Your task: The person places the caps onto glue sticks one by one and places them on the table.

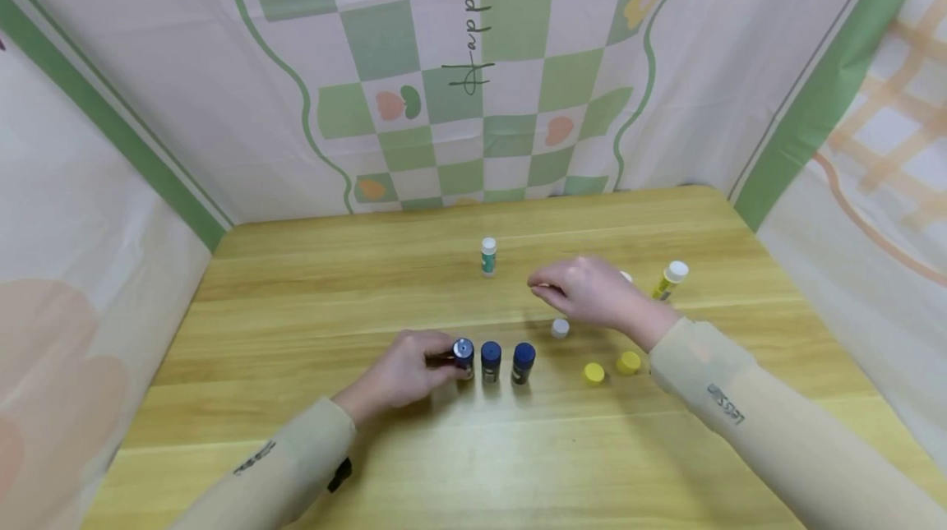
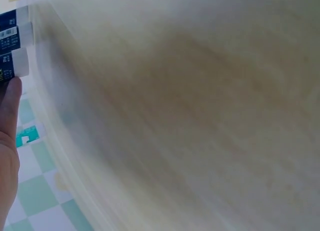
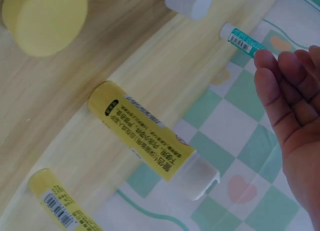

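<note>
Three navy glue sticks stand in a row in the head view. My left hand [image 1: 408, 366] pinches the leftmost navy glue stick [image 1: 464, 356] between thumb and fingers; the middle one [image 1: 491, 361] and right one [image 1: 523, 362] stand beside it. My right hand [image 1: 588, 290] is above the table, fingers loosely bent, nothing visible in them. Below it lies a white cap [image 1: 560, 329]. In the right wrist view an uncapped yellow glue stick [image 3: 145, 131] shows its white glue; a second yellow glue stick [image 3: 60, 203] is partly cut off.
A small green-and-white glue stick [image 1: 488, 257] stands farther back on the wooden table [image 1: 311, 283]. Two yellow caps [image 1: 593, 374] lie near the right forearm. One yellow glue stick [image 1: 670, 279] stands at the right. A patterned curtain [image 1: 444, 103] hangs behind.
</note>
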A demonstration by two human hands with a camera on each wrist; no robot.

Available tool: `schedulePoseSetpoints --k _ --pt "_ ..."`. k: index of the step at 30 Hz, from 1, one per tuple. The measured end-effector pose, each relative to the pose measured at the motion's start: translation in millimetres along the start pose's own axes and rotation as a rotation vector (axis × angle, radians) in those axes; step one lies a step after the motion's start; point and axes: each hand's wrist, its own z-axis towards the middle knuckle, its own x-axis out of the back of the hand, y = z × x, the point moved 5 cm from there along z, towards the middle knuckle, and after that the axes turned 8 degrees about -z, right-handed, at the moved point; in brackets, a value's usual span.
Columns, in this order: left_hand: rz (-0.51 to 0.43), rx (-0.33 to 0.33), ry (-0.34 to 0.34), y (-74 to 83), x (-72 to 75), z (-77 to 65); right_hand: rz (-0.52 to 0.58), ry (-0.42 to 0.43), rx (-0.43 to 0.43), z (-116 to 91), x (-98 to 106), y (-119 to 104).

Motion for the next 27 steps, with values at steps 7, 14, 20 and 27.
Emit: schedulePoseSetpoints --k 7,14,20,27 --pt "0.01 0.005 -0.018 -1.6 -1.4 -0.6 0.009 -0.032 0.0 -3 -6 1" --pt "0.022 0.011 -0.026 -3.4 -2.5 -1.3 0.017 -0.072 -0.018 -6 -11 2" --pt "0.017 0.04 -0.034 -6.0 -3.0 -2.5 0.009 -0.111 -0.024 -10 -15 4" --pt "0.044 0.038 -0.05 -11.0 -1.6 -3.4 -0.001 -0.144 -0.016 -14 -21 5"
